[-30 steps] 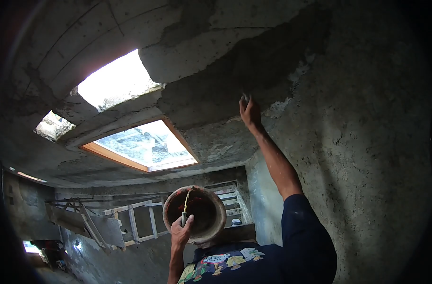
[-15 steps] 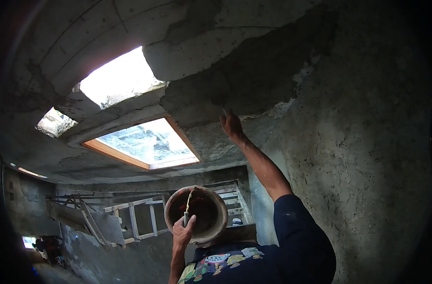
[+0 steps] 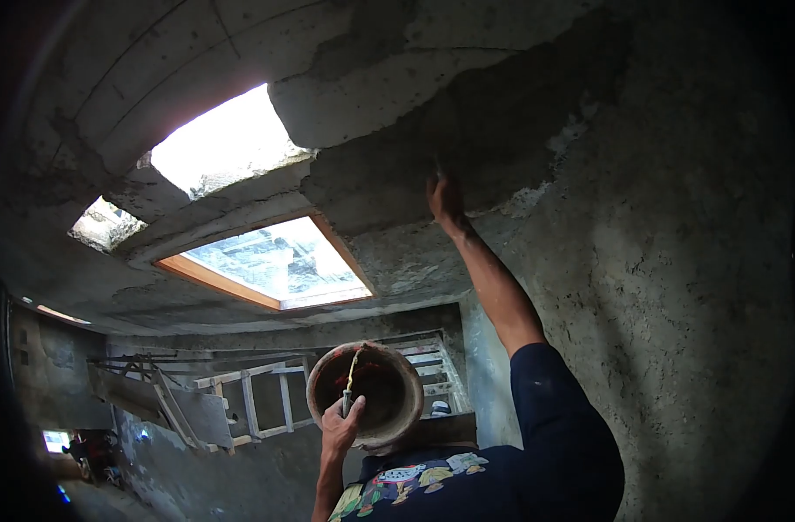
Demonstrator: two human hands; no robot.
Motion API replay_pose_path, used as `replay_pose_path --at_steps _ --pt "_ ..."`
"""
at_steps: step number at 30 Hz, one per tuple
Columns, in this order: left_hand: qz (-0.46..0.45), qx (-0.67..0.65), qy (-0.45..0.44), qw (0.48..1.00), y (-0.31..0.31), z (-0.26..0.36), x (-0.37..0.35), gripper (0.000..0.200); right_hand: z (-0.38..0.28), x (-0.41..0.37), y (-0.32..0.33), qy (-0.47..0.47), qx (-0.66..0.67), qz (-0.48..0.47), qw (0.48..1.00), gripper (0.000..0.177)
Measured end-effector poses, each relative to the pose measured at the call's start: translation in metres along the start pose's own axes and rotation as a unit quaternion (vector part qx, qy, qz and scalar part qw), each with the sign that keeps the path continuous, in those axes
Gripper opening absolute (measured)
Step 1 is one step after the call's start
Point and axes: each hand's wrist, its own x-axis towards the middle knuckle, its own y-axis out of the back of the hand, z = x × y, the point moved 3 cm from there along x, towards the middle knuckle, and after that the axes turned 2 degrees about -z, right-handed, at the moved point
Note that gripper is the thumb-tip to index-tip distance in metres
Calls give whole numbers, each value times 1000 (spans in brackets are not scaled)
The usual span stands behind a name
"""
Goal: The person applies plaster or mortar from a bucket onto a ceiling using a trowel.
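Note:
A round bucket (image 3: 408,383) with a worn, mortar-coated rim sits in front of my chest, its dark inside partly visible. My left hand (image 3: 338,424) is closed around the grip of its handle (image 3: 352,374), a thin yellowish piece reaching to the far rim. Raised high, my right hand (image 3: 447,198) is at the dark patch of fresh plaster (image 3: 502,113) on the wall. Its fingers are closed on a thin trowel-like tool (image 3: 439,165), whose blade I cannot make out against the dark surface.
A wood-framed window (image 3: 219,283) lies left of my right arm, with a bright rough opening (image 3: 228,143) above and a smaller one (image 3: 106,224) beside it. Below stand a wooden ladder-like frame (image 3: 249,404) and a grey board (image 3: 201,418). Rough wall (image 3: 676,287) rises at right.
My right hand has moved up and slightly right across the plaster. My left hand and the bucket keep nearly the same place, while the whole view has shifted slightly.

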Motion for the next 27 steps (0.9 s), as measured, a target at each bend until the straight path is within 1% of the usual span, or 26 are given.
replay_pose_path --at_steps 1,2,4,5,7,9,11,13,14,17,18,20,21,22,23,25,26,27 --pt "1 2 0 1000 0 0 2 46 5 -8 -11 10 -23 -23 999 39" --pt "0 4 1 1000 -1 0 3 46 11 -20 -19 8 -25 -22 999 39" --pt "-4 0 -7 1000 -4 2 3 46 15 -48 -25 -110 -7 -145 983 40" --pt "-3 -5 -17 1000 -4 4 3 45 12 -61 -18 -110 -9 -141 984 40" --pt "-12 -10 -10 1000 -2 5 2 45 2 -90 -7 -146 -20 -207 967 38" --pt "-22 -18 -3 1000 -3 5 0 45 -9 -113 14 -214 -16 -249 944 34" --pt "-15 -4 -38 999 -4 7 1 44 -14 -149 31 -206 -3 -214 955 35" --pt "-23 -19 -49 998 -6 8 4 44 -24 -186 57 -229 -29 -227 946 44" --pt "-32 -32 -53 998 -7 7 3 44 -35 -201 80 -247 -11 -243 938 51" --pt "-58 -51 -55 995 -13 14 -2 42 -58 -247 142 -342 -42 -297 890 57" --pt "-62 -52 -57 995 -15 16 -4 42 -62 -264 161 -339 -54 -297 891 57" --pt "-93 -100 -62 989 -26 18 -6 40 -68 -287 200 -340 -73 -294 890 58" --pt "-102 -93 -74 988 -30 13 -4 38 -73 -298 219 -340 -86 -324 879 56" --pt "-127 -119 -51 983 -32 21 -11 36 -80 -305 237 -339 -99 -355 865 55" --pt "-144 -143 -53 978 -37 23 -12 35 -86 -307 254 -342 -101 -355 864 55" --pt "-178 -181 -41 966 -45 28 -19 33 -102 -308 286 -381 -58 -409 827 48" --pt "-195 -195 -27 961 -48 31 -24 32 -110 -307 301 -386 -59 -411 824 48" --pt "-212 -214 -25 953 -49 31 -28 32 -120 -303 311 -394 -37 -424 815 44"
